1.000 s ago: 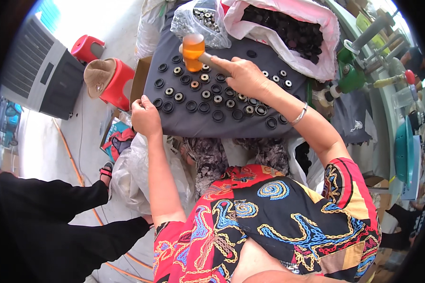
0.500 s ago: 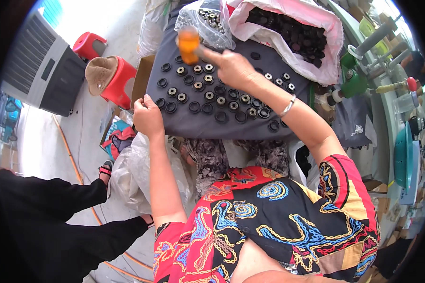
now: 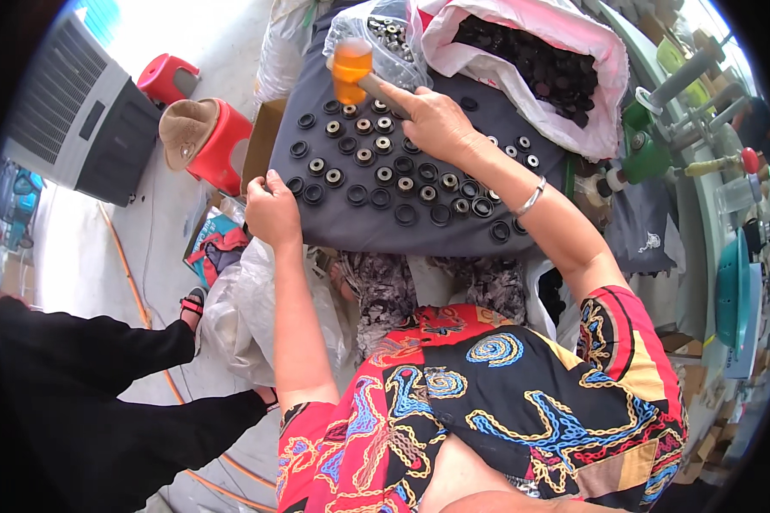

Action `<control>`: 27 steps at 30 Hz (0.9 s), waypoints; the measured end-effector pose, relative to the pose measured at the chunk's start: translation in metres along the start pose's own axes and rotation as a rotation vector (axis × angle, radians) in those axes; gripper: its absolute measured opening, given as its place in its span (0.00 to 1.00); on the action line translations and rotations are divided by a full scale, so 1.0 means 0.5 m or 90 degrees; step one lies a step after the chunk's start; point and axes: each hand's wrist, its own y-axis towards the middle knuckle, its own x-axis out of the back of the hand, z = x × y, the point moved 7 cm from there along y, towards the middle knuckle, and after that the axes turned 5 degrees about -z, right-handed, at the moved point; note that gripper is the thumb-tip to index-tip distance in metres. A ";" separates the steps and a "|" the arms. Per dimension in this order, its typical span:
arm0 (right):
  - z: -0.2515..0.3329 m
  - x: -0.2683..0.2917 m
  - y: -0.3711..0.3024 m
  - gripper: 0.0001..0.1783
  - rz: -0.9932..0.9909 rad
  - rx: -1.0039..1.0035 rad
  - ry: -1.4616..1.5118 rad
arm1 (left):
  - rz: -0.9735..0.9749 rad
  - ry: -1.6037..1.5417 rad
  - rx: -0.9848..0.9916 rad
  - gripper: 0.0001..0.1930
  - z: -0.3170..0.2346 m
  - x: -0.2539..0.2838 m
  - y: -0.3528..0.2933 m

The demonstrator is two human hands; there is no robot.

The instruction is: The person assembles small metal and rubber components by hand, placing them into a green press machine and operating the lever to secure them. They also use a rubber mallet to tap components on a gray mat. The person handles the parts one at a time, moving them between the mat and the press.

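My right hand point(image 3: 436, 124) is closed around the handle of a mallet point(image 3: 352, 72) with an orange, see-through head. It holds the mallet above the far left part of a table covered with dark grey cloth point(image 3: 334, 229). Under and around it lie many black rings point(image 3: 356, 196), several with a silver metal piece point(image 3: 364, 156) set in the middle. At the table's near left corner my left hand point(image 3: 272, 209) is closed, thumb uppermost, beside a cardboard box point(image 3: 263, 141). What its fingers grip there is hidden.
A clear bag point(image 3: 402, 68) of metal pieces and a white sack point(image 3: 609, 103) of black parts stand at the far side. Green machinery point(image 3: 646, 150) is on the right. Left are red stools point(image 3: 231, 141), a hat, a grey cooler point(image 3: 85, 111) and a person in black trousers point(image 3: 85, 359).
The mallet head, blurred before, is now sharp and a little farther up and right over the table. My left hand stays at the corner. The whole view has shifted slightly.
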 end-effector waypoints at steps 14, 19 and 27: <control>0.057 -0.033 -0.033 0.37 0.044 0.030 0.050 | 0.024 0.013 0.004 0.19 0.004 0.005 -0.001; 0.027 0.037 -0.025 0.39 -0.029 0.044 0.105 | 0.008 0.002 0.002 0.20 -0.001 0.005 -0.001; -0.038 0.025 -0.038 0.39 -0.002 -0.033 0.019 | 0.007 0.002 -0.004 0.20 0.000 0.004 -0.001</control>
